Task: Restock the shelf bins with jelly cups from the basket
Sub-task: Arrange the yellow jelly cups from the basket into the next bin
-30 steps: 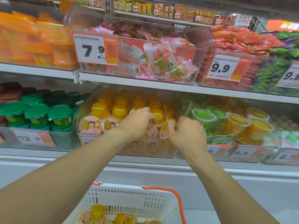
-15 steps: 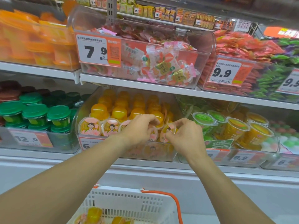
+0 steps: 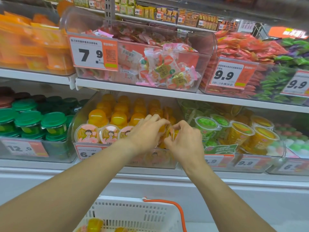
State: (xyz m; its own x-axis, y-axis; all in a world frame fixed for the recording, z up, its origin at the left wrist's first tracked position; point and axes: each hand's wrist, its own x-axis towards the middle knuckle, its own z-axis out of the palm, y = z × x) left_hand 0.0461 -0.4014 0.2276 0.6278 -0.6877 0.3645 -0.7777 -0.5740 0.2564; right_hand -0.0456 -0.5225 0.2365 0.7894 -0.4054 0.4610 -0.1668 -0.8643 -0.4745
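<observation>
A clear shelf bin [image 3: 79, 117] on the lower shelf holds orange jelly cups [image 3: 119, 117] in rows. Cups with cartoon lids [image 3: 85, 134] stand along its front. Both my hands reach into the right front part of this bin. My left hand [image 3: 147, 132] curls its fingers over an orange jelly cup [image 3: 161, 128]. My right hand [image 3: 185, 142] pinches a jelly cup [image 3: 171, 133] between thumb and fingers, close against the left hand. Below stands a white basket [image 3: 133, 213] with a few orange jelly cups [image 3: 94, 225] at its left end.
Green-lidded jars [image 3: 28, 122] fill the bin to the left, and green and yellow cups [image 3: 240, 133] the bin to the right. The upper shelf [image 3: 150, 93] overhangs the bins and carries bins of wrapped sweets [image 3: 163, 71]. An orange basket handle [image 3: 179, 211] arches at the right.
My hands have drawn closer together over the front right of the bin. The right hand's fingers now ring a cup, and the left hand's fingers have spread over the neighbouring cup.
</observation>
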